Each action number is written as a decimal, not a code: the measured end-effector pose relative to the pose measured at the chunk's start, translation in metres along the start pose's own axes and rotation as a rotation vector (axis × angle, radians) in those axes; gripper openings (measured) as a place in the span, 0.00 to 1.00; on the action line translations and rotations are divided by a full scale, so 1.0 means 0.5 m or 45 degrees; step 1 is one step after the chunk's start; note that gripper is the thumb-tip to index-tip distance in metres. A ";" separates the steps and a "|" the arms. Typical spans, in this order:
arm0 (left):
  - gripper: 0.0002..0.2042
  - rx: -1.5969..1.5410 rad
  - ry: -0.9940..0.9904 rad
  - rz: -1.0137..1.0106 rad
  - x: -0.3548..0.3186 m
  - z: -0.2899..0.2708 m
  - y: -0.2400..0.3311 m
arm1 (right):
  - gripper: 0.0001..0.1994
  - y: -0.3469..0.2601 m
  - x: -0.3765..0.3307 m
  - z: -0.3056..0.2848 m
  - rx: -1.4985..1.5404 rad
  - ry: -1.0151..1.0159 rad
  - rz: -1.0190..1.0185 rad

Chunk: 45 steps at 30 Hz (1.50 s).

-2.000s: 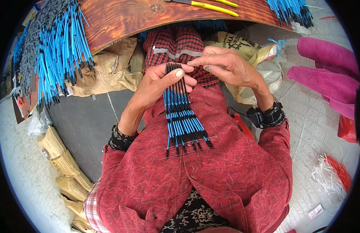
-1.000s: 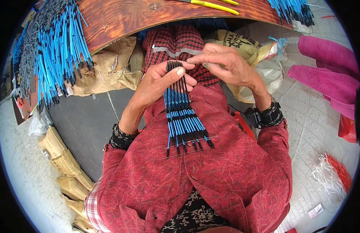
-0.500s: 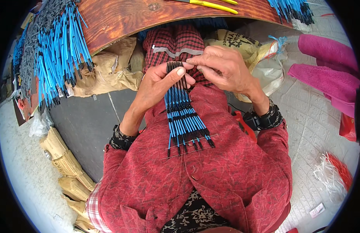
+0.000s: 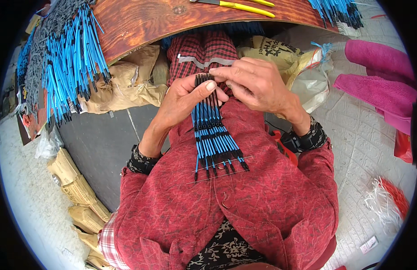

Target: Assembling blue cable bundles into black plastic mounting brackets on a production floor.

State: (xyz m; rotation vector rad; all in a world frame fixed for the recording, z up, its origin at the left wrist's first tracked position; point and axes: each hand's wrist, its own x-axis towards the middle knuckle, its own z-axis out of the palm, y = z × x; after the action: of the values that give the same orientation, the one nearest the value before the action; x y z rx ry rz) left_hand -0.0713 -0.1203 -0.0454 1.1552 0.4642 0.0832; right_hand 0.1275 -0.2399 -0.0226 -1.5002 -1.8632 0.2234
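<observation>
A fan of blue rods with black tips is pinched at its far end by the left hand, thumb clamped on top so the row stays flat over the lap. The right hand is closed on those same tips from the right – probably to keep them lined up – while more blue rods are left heaped on the wooden board at far left.

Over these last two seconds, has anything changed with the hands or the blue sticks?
Hardly anything. The right hand has shifted slightly along the top of the blue sticks. The left hand keeps pinching the bundle, which still fans out over the lap. The pile on the table is unchanged.
</observation>
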 end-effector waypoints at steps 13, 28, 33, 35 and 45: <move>0.17 -0.001 -0.097 0.031 0.008 -0.012 0.004 | 0.19 -0.010 -0.007 0.015 -0.037 0.098 0.004; 0.12 -0.110 0.011 -0.098 0.008 -0.020 -0.014 | 0.13 -0.002 0.009 0.021 0.314 0.127 0.186; 0.12 -0.069 0.011 -0.096 0.008 -0.025 -0.018 | 0.14 -0.005 0.010 0.026 0.127 0.146 0.114; 0.12 -0.084 0.028 -0.080 0.010 -0.022 -0.016 | 0.15 -0.004 0.006 0.031 0.128 0.153 0.144; 0.09 0.089 0.040 0.011 0.015 -0.019 -0.014 | 0.15 -0.014 -0.004 0.038 0.051 0.217 0.202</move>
State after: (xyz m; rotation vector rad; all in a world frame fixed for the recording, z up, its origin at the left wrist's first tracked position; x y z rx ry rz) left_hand -0.0694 -0.1126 -0.0573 1.2262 0.4935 0.0931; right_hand 0.1101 -0.2384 -0.0334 -1.5899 -1.5995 0.1993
